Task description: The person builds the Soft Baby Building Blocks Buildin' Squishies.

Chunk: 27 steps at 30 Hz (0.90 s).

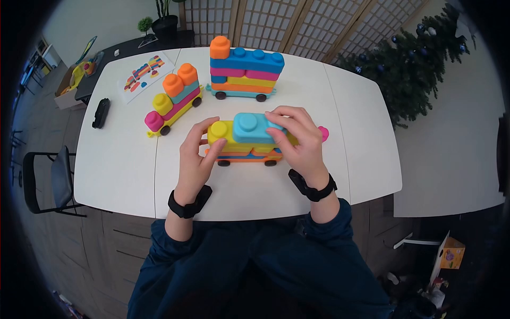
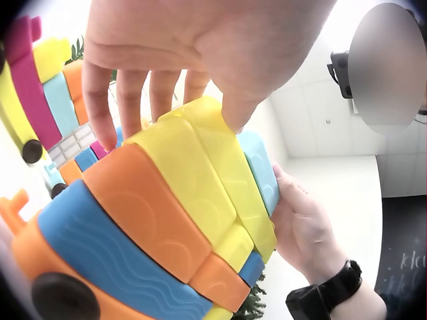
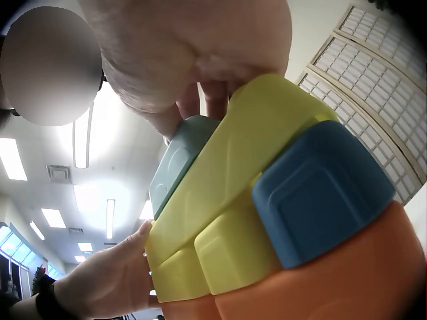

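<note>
In the head view, a wheeled stack of orange, blue and yellow blocks (image 1: 241,145) stands near the table's middle. A light blue block (image 1: 248,125) lies on its top yellow layer. My left hand (image 1: 196,157) grips the yellow left end between thumb and fingers. My right hand (image 1: 302,142) holds the light blue block's right end. In the left wrist view, my left hand (image 2: 193,47) arches over the yellow block (image 2: 223,180), with the right hand (image 2: 303,227) beyond. The right wrist view shows my right hand (image 3: 193,47) at the light blue block (image 3: 179,160) and my left hand (image 3: 107,280) opposite.
Behind the stack stands a taller wheeled one with a blue top block (image 1: 249,61); a stepped one (image 1: 178,101) is behind left. A picture sheet (image 1: 144,76) and a black object (image 1: 101,112) lie at the left. A pink piece (image 1: 324,133) shows beside my right hand.
</note>
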Each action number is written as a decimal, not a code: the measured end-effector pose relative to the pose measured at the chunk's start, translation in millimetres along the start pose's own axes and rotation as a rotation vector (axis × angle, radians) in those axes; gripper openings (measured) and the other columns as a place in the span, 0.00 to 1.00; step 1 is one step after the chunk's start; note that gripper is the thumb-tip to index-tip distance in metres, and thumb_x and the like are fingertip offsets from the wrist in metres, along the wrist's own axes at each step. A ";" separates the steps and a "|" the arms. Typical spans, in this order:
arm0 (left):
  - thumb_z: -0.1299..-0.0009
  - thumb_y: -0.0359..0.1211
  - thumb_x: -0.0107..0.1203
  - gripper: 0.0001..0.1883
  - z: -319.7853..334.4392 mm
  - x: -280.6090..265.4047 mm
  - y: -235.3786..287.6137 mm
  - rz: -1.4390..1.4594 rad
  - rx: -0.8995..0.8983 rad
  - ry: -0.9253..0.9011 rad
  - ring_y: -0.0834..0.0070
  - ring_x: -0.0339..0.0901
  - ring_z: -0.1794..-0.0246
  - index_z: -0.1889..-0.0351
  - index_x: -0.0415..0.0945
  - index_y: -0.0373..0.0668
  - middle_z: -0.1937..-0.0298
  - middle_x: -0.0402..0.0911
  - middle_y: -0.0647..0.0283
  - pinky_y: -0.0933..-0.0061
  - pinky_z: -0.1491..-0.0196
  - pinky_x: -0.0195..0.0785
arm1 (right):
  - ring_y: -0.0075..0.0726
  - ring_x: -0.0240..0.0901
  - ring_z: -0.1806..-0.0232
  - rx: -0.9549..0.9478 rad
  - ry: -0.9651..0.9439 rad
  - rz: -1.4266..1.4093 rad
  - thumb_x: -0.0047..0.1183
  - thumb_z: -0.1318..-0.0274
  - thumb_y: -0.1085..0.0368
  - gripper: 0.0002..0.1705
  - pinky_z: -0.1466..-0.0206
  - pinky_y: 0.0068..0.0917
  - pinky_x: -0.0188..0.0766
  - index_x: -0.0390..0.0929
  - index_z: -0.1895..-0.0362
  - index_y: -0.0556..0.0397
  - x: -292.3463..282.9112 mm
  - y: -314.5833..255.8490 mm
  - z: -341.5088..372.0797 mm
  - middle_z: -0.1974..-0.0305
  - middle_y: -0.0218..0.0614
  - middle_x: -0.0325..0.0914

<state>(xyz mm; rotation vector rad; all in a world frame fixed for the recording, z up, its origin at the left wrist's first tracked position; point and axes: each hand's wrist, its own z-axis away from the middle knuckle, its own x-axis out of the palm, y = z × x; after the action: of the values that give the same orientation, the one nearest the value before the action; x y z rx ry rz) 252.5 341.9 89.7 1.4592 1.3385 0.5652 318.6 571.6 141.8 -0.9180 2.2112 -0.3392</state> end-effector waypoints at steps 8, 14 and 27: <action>0.25 0.34 0.60 0.22 -0.9 -3.0 0.2 0.002 0.013 -0.005 0.71 0.80 0.44 0.35 0.75 0.40 0.44 0.83 0.59 0.69 0.45 0.73 | 0.48 0.79 0.47 0.263 0.020 -0.136 0.63 0.37 0.60 0.24 0.45 0.35 0.77 0.80 0.39 0.57 -37.9 36.4 16.3 0.47 0.45 0.82; 0.27 0.35 0.64 0.21 -2.1 -1.0 0.0 0.007 0.024 0.013 0.66 0.82 0.45 0.37 0.76 0.42 0.45 0.82 0.56 0.67 0.46 0.78 | 0.53 0.79 0.44 0.526 -0.284 0.667 0.66 0.42 0.59 0.32 0.43 0.42 0.78 0.75 0.34 0.51 -73.3 108.7 80.3 0.42 0.47 0.80; 0.26 0.35 0.62 0.22 -1.5 -1.1 -0.5 0.005 0.009 0.010 0.68 0.81 0.44 0.36 0.76 0.42 0.44 0.82 0.58 0.69 0.47 0.76 | 0.47 0.80 0.45 0.536 0.079 0.277 0.68 0.45 0.69 0.26 0.39 0.40 0.75 0.75 0.42 0.55 -64.8 73.6 51.3 0.46 0.45 0.80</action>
<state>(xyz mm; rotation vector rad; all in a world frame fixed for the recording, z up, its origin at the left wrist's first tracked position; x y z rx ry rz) 250.8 341.4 90.1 1.4693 1.3465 0.5711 348.8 670.9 103.3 -0.3107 2.1184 -0.7947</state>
